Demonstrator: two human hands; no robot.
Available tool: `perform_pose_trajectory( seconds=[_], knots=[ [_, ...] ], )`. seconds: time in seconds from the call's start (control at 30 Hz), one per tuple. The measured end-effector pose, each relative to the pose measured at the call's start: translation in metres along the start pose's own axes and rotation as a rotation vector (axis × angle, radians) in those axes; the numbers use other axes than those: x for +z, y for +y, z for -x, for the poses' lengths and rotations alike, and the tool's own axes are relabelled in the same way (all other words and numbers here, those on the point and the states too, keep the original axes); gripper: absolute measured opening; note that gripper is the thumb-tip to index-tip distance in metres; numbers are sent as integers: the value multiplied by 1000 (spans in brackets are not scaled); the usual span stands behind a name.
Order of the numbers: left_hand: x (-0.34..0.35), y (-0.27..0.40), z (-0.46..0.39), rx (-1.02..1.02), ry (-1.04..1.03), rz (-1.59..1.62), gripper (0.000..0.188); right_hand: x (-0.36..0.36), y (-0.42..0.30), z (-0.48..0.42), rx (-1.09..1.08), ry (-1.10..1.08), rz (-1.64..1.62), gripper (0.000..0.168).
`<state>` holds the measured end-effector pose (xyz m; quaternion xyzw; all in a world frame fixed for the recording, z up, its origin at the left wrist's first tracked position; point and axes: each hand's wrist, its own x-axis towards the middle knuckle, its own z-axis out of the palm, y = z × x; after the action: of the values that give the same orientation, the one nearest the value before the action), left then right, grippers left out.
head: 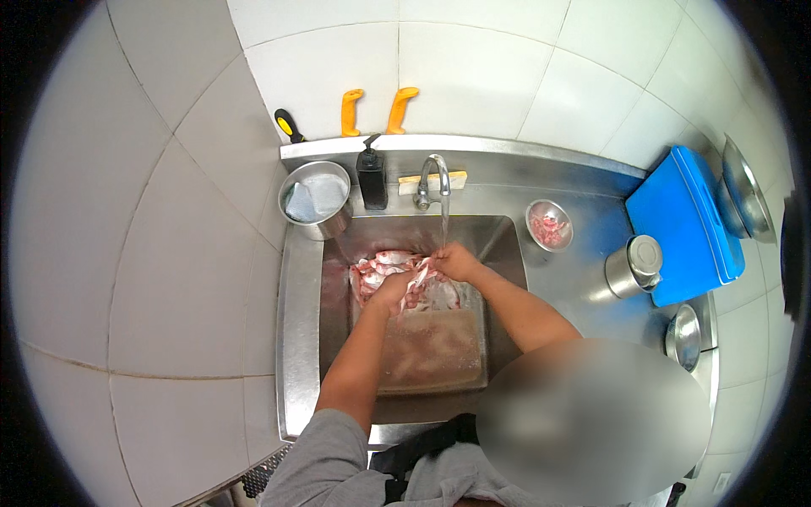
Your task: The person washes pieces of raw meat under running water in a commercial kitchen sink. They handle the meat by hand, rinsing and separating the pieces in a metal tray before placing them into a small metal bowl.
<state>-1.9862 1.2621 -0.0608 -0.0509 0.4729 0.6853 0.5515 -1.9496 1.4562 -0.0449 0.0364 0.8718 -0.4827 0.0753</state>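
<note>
Water runs from the curved metal faucet (434, 172) into a stainless steel sink (500, 244). My left hand (394, 293) is closed around a whitish-pink fish (422, 275) held over the basin. Beside the stream, my right hand (455, 261) grips the fish's upper end. Below and around my hands, several pink-and-silver fish (396, 257) lie in the far part of a rectangular tub (434, 384) in the sink. The near part of the tub shows murky brownish water. My fingers partly hide the fish in my hands.
A small metal bowl (549, 225) with pink pieces stands right of the sink. Beyond it are a metal canister (627, 269), a blue cooler (678, 222) and another bowl (683, 337). A metal pot (317, 198) and black pump bottle (372, 177) stand behind the sink, below yellow handles (398, 112).
</note>
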Motion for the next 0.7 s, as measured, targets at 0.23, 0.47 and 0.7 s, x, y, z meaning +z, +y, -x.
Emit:
perform_pose_trajectory(
  seconds=[0.23,0.47,0.7],
  knots=[
    [2,3,-13,-93,-369,513,29,13,-6,-5,222,266,-617,21],
    [-6,-24,-20,-94,-399,581,34,20,1,-8,580,180,-1225,15],
    [-51,-15,-14,493,256,-916,39,-28,13,2,503,300,-1588,14]
  ],
)
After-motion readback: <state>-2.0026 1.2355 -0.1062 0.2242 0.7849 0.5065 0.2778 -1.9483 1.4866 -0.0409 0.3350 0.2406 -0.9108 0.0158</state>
